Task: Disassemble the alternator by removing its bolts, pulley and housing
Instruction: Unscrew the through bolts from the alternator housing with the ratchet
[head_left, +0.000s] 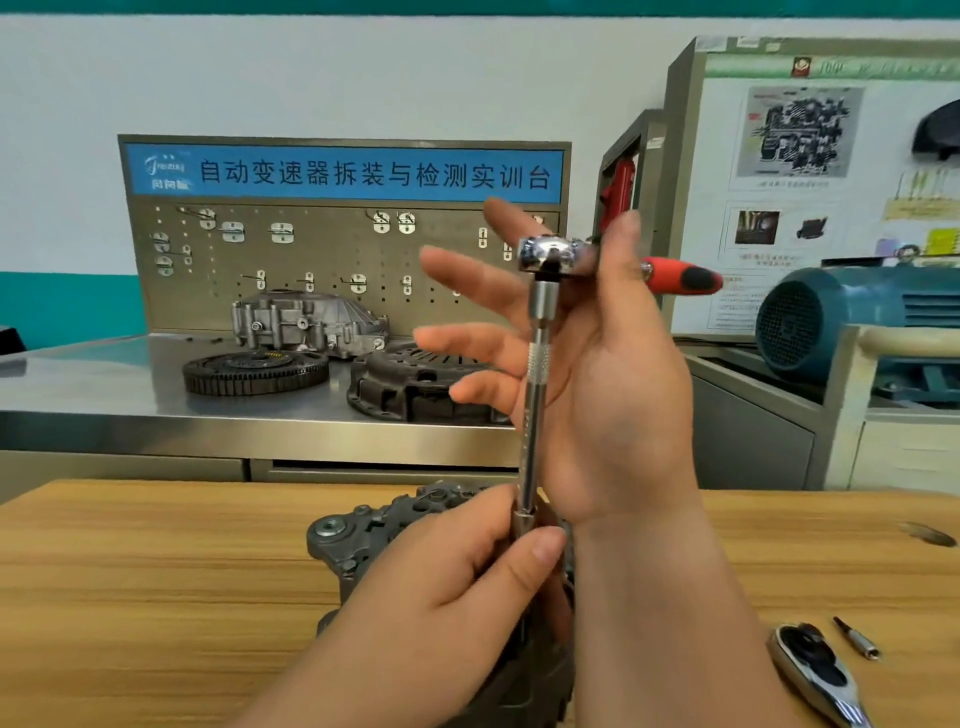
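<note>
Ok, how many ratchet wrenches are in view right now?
2. A red-handled chrome ratchet tops the steel extension bar above the grey alternator; a plain chrome ratchet lies on the wooden table, lower right. Others may be hidden.

The ratchet (551, 252) has a chrome head and red-and-black handle; its extension (535, 387) is silver. The alternator (363, 538) is dark grey, the table (156, 571) pale wood-grain.

We only get one cam here: head-worn, wide-angle, facing forward and a bit down across the light-brown wooden tabletop (130, 597). It's super close to the left hand (457, 587) and right hand (613, 395), with the stainless-steel workbench (104, 384) further back.
</note>
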